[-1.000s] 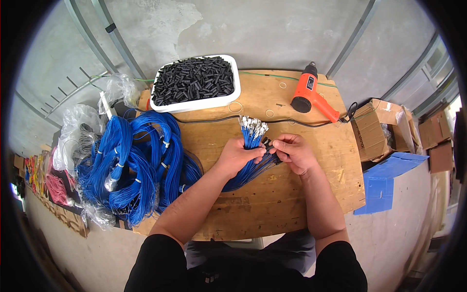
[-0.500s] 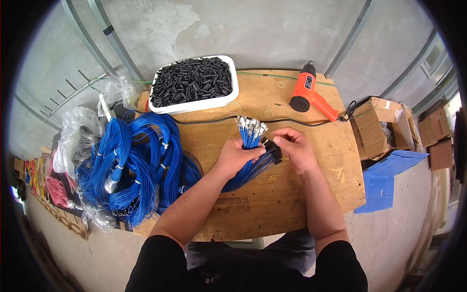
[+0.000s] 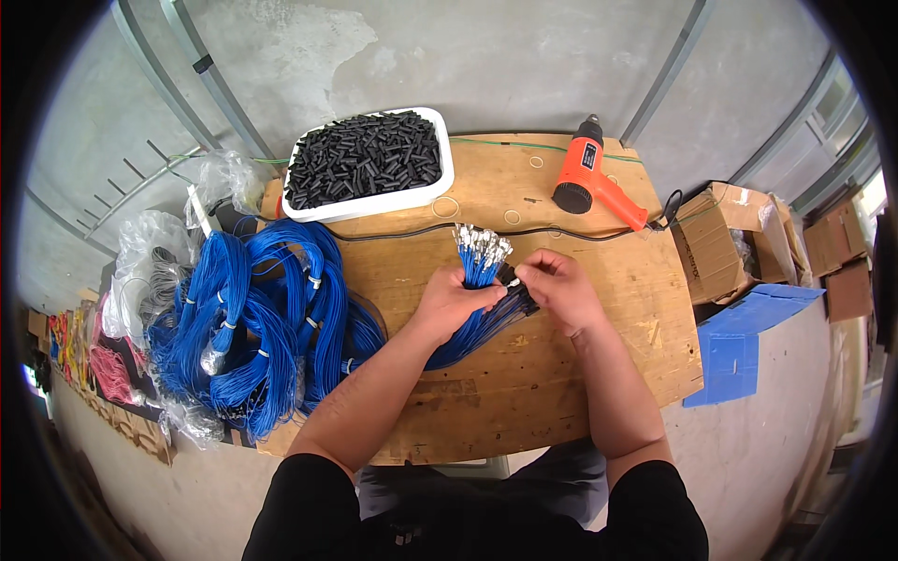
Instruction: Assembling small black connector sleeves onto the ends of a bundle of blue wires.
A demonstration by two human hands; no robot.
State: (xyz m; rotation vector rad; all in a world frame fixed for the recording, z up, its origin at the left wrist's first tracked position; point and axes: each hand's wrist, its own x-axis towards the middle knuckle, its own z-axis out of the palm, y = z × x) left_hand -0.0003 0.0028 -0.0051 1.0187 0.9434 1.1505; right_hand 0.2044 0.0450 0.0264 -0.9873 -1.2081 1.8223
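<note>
A bundle of thin blue wires (image 3: 479, 271) stands up out of my left hand (image 3: 451, 304), which is closed around it. Silver metal terminals (image 3: 484, 245) fan out at the top of the bundle. Just to its right, the thumb and forefinger of my right hand (image 3: 565, 294) are pinched together. A small pale wire end (image 3: 513, 282) shows at those fingertips, close to my left thumb. More blue wires with black sleeves on their ends (image 3: 526, 301) lie below and between my hands, partly hidden by the right fingers.
A white tub (image 3: 447, 178) heaped with short black tubes stands at the back. The orange heat gun (image 3: 587, 173) lies at back right, near a black cable (image 3: 402, 232). Large coils of blue wire (image 3: 262, 318) cover the table's left side. Cardboard boxes (image 3: 711, 243) stand beyond the right edge.
My right hand has moved slightly left and closed into a pinch beside the bundle; before, its thumb and fingers were further apart. My left hand keeps its hold.
</note>
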